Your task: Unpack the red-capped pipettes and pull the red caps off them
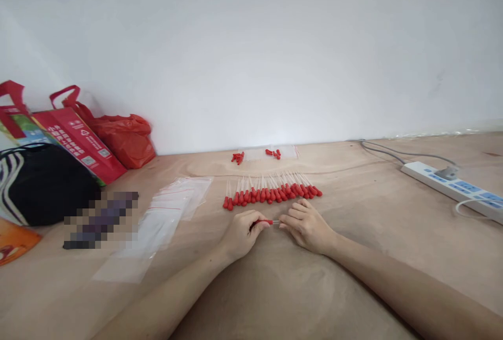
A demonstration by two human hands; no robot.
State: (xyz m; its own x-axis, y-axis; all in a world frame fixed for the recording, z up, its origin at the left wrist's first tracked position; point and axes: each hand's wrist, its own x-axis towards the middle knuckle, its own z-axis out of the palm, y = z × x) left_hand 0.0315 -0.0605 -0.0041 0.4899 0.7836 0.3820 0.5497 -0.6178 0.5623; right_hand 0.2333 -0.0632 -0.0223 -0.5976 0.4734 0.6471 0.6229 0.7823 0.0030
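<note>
My left hand (243, 232) pinches the red bulb end of a small dropper (270, 222) on the wooden table (353, 214). My right hand (304, 225) pinches the clear tube end of the same dropper, so both hands meet at it. Just beyond my hands lies a row of several droppers with red bulbs (271, 190). Farther back, near the wall, lie loose red bulbs (238, 157) and a few more red bulbs (274, 153) next to clear tubes.
Clear zip bags (165, 214) lie to the left of my hands. Red bags (98, 138) and a black striped bag (35, 183) stand at the far left. A white power strip (451, 185) with cables lies at the right.
</note>
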